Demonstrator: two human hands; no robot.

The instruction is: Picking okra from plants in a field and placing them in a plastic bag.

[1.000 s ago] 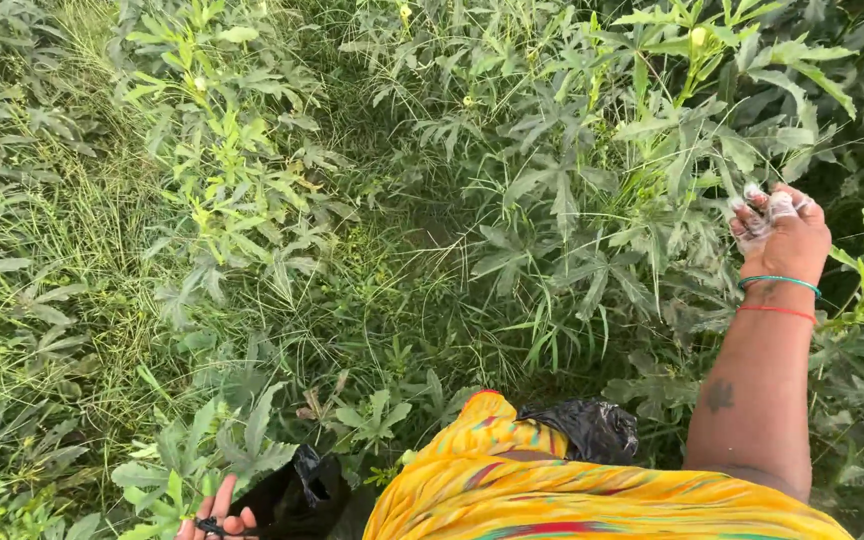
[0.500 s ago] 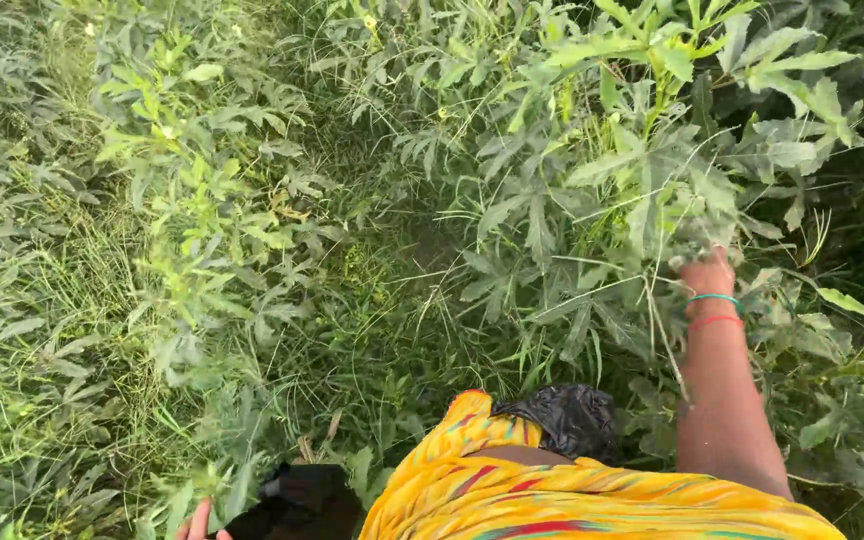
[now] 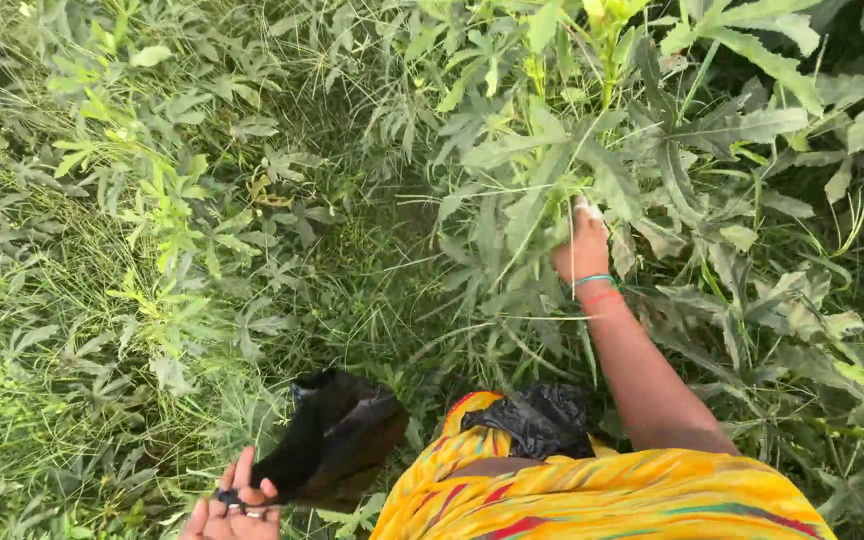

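Since the earlier frames, the right hand (image 3: 582,245) has travelled from the right edge of the view toward the middle and has pushed in among the leaves of the tall green plant (image 3: 592,150); the left hand (image 3: 232,505) has risen further into view at the bottom edge, and the black bag (image 3: 337,440) it carries now shows almost whole. Right hand: reaches forward and up, fingers buried in the foliage; whether they are closed on a stem or leaf cannot be told from this view; white marks show on the fingertips; a teal bangle (image 3: 592,281) and a red one sit together on the wrist. Left hand: palm up, fingers curled around the lower edge of the black bag, pinching the plastic; the bag hangs open, mouth upward, just left of the yellow patterned garment (image 3: 602,495). A second black bag (image 3: 537,420) lies bunched on the garment at the waist, between both arms. Low leafy plants and grass (image 3: 52,300) cover the ground to the left.
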